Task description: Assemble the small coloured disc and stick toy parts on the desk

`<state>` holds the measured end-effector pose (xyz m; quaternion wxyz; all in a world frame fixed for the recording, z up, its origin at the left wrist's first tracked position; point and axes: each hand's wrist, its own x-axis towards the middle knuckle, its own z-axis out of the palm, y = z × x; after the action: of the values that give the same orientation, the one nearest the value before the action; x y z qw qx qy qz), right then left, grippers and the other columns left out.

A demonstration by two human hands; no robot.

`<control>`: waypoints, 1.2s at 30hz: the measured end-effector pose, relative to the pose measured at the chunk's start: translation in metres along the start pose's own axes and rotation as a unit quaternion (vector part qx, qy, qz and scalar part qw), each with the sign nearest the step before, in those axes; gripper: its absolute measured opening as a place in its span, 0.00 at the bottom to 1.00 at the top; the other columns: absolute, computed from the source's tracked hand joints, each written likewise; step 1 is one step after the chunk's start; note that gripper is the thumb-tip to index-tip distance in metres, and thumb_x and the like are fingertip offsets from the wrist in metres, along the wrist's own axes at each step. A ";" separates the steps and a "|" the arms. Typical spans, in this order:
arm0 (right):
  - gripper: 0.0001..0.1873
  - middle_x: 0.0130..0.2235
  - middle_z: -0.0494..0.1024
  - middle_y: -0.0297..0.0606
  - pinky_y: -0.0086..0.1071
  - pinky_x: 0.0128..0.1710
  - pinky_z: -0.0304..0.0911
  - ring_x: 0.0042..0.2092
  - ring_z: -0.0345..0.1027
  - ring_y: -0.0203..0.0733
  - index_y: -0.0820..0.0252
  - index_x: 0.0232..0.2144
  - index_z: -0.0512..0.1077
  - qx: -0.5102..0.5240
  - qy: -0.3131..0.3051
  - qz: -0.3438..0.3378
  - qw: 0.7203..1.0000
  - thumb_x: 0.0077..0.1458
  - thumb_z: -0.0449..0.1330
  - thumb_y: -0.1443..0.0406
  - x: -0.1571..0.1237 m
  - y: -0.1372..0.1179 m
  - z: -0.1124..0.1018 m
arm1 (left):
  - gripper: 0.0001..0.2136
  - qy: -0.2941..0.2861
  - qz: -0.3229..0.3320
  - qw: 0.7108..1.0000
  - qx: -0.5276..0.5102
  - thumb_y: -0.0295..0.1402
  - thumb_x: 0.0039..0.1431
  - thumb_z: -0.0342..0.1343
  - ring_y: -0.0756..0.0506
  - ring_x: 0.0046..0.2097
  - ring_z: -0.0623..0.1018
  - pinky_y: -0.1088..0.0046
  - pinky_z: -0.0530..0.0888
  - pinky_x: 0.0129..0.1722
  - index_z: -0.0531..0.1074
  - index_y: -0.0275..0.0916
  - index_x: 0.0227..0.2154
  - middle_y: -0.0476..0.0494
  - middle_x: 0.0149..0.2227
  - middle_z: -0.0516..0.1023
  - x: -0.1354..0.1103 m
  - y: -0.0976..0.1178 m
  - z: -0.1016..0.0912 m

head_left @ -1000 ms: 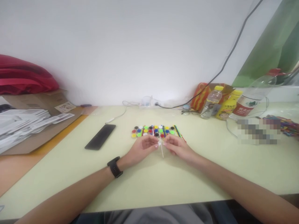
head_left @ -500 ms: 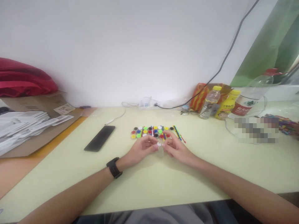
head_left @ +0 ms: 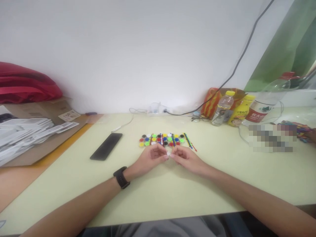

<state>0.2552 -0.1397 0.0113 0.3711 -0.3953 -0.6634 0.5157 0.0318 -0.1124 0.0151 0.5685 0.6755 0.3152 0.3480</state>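
Observation:
My left hand (head_left: 152,158) and my right hand (head_left: 187,159) meet over the middle of the table, fingertips nearly touching. Between them is a small white piece (head_left: 169,153), too small to name, pinched by the thumb and fingers of both hands. Just beyond my fingers lie several small round discs (head_left: 154,135) in red, yellow, blue, green, black and white, set in rows. Thin coloured arrow-shaped sticks (head_left: 188,141) lie among the discs and at their right end. The hands hide part of the nearest row. A black watch (head_left: 121,177) sits on my left wrist.
A black phone (head_left: 106,146) lies left on the pale table (head_left: 158,194). White flat pieces (head_left: 27,135) pile on cardboard at far left. Bottles (head_left: 223,108) and a red-yellow bag (head_left: 209,100) stand back right. Another person's hand (head_left: 311,134) touches coloured sticks (head_left: 296,130) at far right.
My right index finger has come down from its raised position to the small white piece. Another person's hand has appeared by the coloured sticks at the far right.

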 end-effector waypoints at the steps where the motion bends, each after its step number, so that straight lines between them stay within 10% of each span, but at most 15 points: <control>1: 0.23 0.28 0.65 0.30 0.29 0.28 0.53 0.29 0.58 0.34 0.58 0.33 0.69 -0.009 -0.006 -0.004 1.000 0.61 0.61 0.44 0.000 0.001 0.000 | 0.14 -0.004 0.000 1.000 -0.002 0.40 0.58 0.69 0.44 0.44 0.81 0.64 0.77 0.47 0.75 0.37 0.40 0.41 0.41 0.81 0.000 0.000 0.000; 26: 0.14 0.29 0.70 0.32 0.31 0.30 0.55 0.30 0.60 0.38 0.57 0.33 0.69 -0.168 0.012 -0.064 0.984 0.65 0.57 0.54 0.003 -0.003 -0.027 | 0.13 0.001 0.024 0.997 0.069 0.40 0.61 0.66 0.44 0.44 0.80 0.65 0.77 0.48 0.76 0.39 0.43 0.41 0.45 0.80 0.000 -0.002 -0.001; 31: 0.09 0.29 0.76 0.34 0.31 0.30 0.55 0.29 0.65 0.39 0.57 0.33 0.70 -0.336 0.109 -0.016 0.935 0.63 0.57 0.59 0.012 -0.002 -0.087 | 0.11 -0.017 0.010 0.990 0.136 0.42 0.64 0.62 0.45 0.42 0.78 0.67 0.75 0.46 0.77 0.38 0.39 0.42 0.41 0.80 -0.001 -0.002 -0.002; 36: 0.04 0.36 0.81 0.39 0.32 0.34 0.55 0.36 0.71 0.42 0.57 0.32 0.72 -0.520 0.174 0.114 0.828 0.58 0.58 0.64 0.015 0.013 -0.138 | 0.10 -0.029 0.007 0.988 0.153 0.40 0.65 0.61 0.45 0.41 0.78 0.67 0.75 0.45 0.77 0.38 0.38 0.42 0.41 0.79 -0.002 -0.002 -0.003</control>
<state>0.3746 -0.0702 0.0261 0.1583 -0.6858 -0.7082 0.0556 0.0288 -0.1120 0.0135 0.4648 0.7665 0.3434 0.2803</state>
